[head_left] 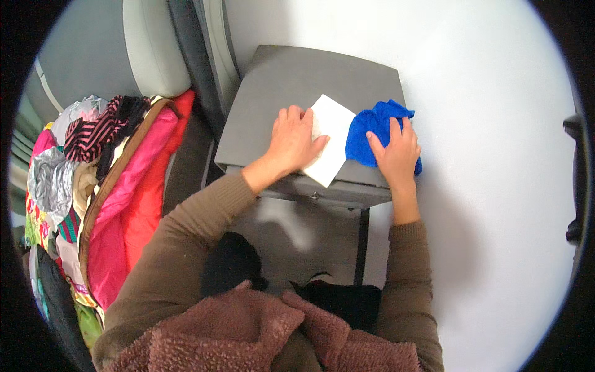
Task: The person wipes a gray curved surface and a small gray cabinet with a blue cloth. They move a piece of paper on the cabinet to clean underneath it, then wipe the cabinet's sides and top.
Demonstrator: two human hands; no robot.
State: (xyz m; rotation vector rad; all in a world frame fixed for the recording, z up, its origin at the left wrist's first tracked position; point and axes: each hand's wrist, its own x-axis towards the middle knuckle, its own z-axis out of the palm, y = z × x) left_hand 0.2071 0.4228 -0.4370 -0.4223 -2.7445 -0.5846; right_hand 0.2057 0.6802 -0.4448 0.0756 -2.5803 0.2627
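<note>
Toward one o'clock from the middle of my view, a white flat rectangle (334, 136) lies aslant on the grey surface (316, 71), its near corner reaching the front edge. Watching from afar, I see the left hand (292, 139) at twelve o'clock, palm down; its fingers lie along the rectangle's left edge and its thumb stands well apart, toward the white, so I read that hand as wide. The right hand (396, 149), at two o'clock, rests on a crumpled blue cloth (364, 142), thumb and fingers spread over it. That cloth sits at the rectangle's three o'clock, right beside it, and reaches a little past the surface's right edge.

Below the front edge I make out a small metal lock (315, 195). At nine o'clock I have a heap of clothes (108, 232), mostly pink and red on its right side, with a striped piece (90, 139) near its top. Grey upholstery (87, 49) fills ten o'clock, and a white wall (502, 155) takes up three o'clock.
</note>
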